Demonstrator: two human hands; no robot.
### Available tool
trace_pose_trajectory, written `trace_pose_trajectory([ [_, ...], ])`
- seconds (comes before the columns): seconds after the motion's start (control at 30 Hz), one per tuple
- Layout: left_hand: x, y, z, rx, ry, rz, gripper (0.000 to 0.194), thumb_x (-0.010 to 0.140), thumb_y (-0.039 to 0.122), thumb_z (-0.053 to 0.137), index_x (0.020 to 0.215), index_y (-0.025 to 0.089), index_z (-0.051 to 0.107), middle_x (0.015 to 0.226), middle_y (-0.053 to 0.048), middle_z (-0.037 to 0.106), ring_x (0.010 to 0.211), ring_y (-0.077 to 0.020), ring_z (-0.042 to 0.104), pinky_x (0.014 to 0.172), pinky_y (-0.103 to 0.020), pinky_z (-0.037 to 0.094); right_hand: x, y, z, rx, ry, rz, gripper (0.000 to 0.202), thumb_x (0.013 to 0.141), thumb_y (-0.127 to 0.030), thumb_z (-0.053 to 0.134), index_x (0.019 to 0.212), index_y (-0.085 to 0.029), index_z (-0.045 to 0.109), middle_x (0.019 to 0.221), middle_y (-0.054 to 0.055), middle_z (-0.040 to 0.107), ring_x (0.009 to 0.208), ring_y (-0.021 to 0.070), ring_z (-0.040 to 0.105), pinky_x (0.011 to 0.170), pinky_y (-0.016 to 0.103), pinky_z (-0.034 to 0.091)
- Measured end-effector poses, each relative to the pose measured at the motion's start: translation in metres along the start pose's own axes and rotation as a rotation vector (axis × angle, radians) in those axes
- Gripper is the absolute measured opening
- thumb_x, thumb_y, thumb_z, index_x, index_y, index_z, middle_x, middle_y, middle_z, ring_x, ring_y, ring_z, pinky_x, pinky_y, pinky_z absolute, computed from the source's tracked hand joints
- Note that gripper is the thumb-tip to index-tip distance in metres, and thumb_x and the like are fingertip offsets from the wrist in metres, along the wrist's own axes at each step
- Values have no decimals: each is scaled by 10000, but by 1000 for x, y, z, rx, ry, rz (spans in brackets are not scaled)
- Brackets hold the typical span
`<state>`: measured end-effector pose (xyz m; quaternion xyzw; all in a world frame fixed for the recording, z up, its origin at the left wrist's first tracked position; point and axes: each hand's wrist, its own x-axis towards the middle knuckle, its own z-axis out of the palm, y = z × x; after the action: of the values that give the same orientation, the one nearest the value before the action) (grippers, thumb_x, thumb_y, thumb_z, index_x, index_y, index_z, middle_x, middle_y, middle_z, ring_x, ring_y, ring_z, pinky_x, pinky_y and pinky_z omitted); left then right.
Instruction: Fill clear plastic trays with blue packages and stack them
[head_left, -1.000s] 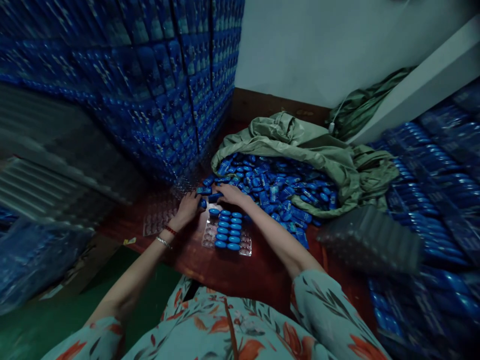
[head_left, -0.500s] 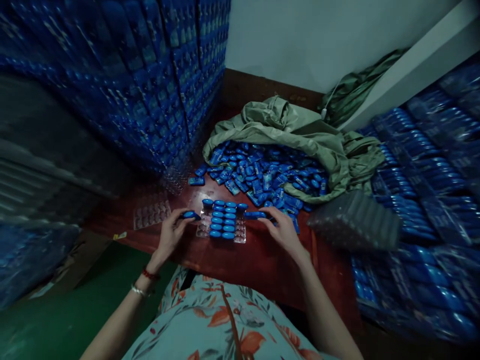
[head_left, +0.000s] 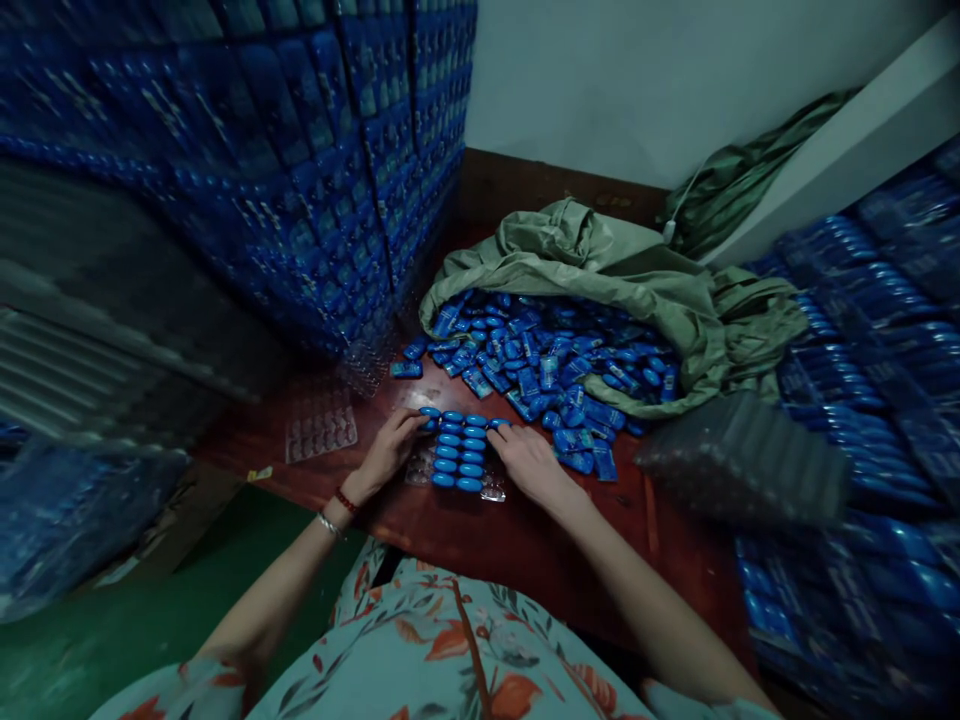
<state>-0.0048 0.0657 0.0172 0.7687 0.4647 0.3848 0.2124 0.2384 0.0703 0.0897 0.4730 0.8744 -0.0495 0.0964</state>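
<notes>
A clear plastic tray lies on the red table, its two middle columns filled with blue oval pieces. At the tray's upper left, my left hand has its fingers closed on a blue piece. My right hand reaches the right side of the tray, fingers bent together at a blue piece; its fingers partly cover the tray's right column. Beyond the hands, many loose blue pieces spill from a green cloth sack.
An unfilled clear tray lies left on the red table. Grey stacked trays stand at the right. Tall stacks of blue packs rise at the left, and more blue packs are at the far right.
Both hands have moved inward to the tray's upper corners with their blue pieces. The whole view has shifted slightly, so the table items appear a little farther right and lower.
</notes>
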Motion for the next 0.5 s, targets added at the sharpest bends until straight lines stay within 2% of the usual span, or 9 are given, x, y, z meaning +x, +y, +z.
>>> trace_pose_trajectory([
  [0.1,4,-2,-7,90,-97,71,232,923,168,367,1036,161,570,918,-62,550,822,-133,547,710,-238,479,4,2,2,-16,-10,-32,286,884,-87,393,1066,-154,602,992,120,623,915,227,580,791,315,403],
  [0.2,6,-4,-17,200,-196,137,255,927,158,335,1012,155,575,825,-40,524,740,-130,502,652,-223,455,2,5,15,-4,54,-10,328,901,-114,400,1179,-186,558,1044,99,616,909,209,584,784,302,402],
  [0.33,7,-2,-23,283,-301,166,290,903,113,356,1081,169,577,959,-74,565,867,-167,511,787,-295,463,-4,6,28,31,165,28,330,943,-289,409,1248,-245,526,1007,84,631,847,184,591,735,282,391],
  [0.4,7,0,-24,326,-323,145,305,892,121,392,1117,194,584,1031,-86,574,927,-192,508,844,-345,452,-4,6,26,65,226,54,323,950,-349,389,1183,-234,581,923,83,644,818,176,592,712,270,379],
  [0.5,11,-1,-28,360,-296,131,273,891,198,458,1114,226,613,1059,-94,568,931,-207,511,839,-367,451,11,13,14,146,324,131,338,966,-338,337,1092,-219,627,877,73,648,810,164,599,694,252,374],
])
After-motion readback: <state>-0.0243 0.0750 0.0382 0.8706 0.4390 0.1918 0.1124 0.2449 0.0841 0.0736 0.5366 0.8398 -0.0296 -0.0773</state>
